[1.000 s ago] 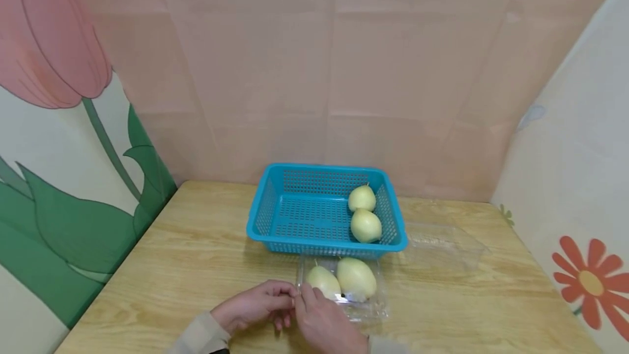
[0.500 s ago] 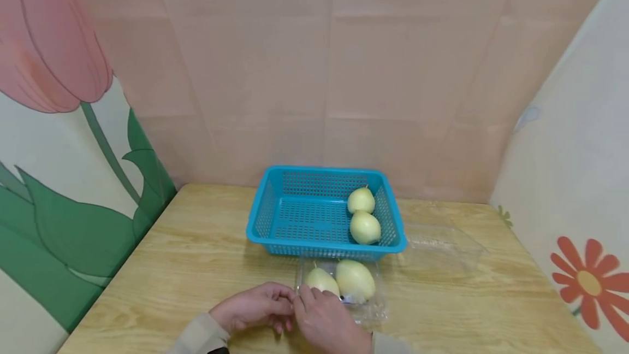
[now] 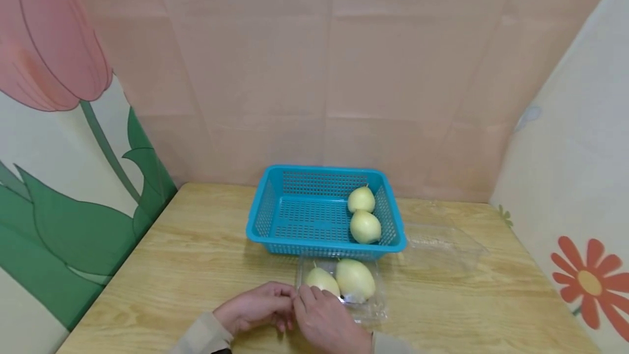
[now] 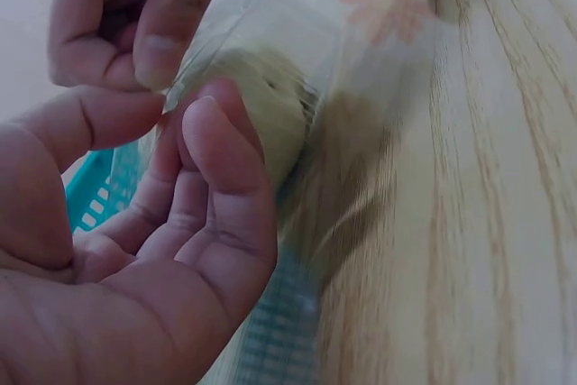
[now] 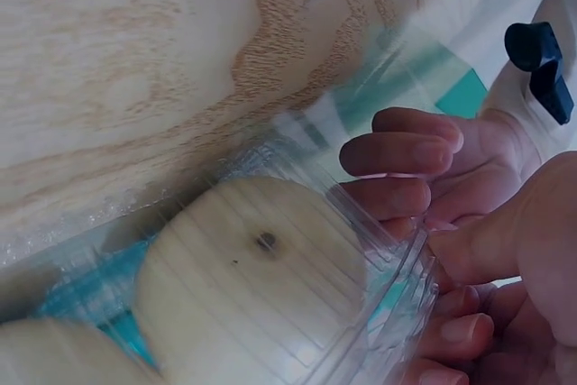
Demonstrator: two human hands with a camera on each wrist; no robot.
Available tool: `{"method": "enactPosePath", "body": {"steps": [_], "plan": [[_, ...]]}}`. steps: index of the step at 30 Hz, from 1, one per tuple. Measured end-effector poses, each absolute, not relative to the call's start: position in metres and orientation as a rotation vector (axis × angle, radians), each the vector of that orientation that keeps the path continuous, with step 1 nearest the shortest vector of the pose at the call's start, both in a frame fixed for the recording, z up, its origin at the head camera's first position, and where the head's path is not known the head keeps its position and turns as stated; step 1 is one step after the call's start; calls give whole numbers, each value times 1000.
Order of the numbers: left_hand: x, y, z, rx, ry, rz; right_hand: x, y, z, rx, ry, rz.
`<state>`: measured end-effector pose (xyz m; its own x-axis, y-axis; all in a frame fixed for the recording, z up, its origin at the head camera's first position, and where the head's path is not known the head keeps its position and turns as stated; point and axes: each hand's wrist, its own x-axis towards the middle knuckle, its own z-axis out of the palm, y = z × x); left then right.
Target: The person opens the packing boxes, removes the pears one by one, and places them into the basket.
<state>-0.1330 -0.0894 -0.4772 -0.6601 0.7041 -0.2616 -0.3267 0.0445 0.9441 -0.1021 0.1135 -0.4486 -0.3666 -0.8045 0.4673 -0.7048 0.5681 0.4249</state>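
A clear plastic fruit box (image 3: pixel 375 310) with a see-through cover lies on the table in front of the basket. Two pale yellow pears (image 3: pixel 355 281) sit side by side inside it. My left hand (image 3: pixel 260 306) is at the box's near left corner, thumb and fingertips pinching the thin plastic edge. From the other side my right hand (image 3: pixel 328 318) pinches the same edge, its back hiding part of the left pear (image 3: pixel 321 279). In the right wrist view, the fingertips meet at the box rim (image 5: pixel 416 263), beside a pear (image 5: pixel 257 259) seen through ribbed plastic.
Right behind the box stands a blue perforated basket (image 3: pixel 324 169), holding two more pears (image 3: pixel 366 226) along its right side. Another clear plastic piece (image 3: pixel 444 242) lies on the wooden table (image 3: pixel 187 245) to the basket's right. Printed cloths enclose the table at the back and sides.
Both hands stay at the same corner of the box. My right hand's fingers have shifted slightly over the left pear; the box, pears and basket keep their places.
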Motion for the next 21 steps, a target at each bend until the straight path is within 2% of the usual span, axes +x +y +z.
{"method": "enactPosePath", "body": {"steps": [21], "plan": [[-130, -83, -473, 343, 1518, 1779, -98, 114, -454, 1128, -2197, -94]]}}
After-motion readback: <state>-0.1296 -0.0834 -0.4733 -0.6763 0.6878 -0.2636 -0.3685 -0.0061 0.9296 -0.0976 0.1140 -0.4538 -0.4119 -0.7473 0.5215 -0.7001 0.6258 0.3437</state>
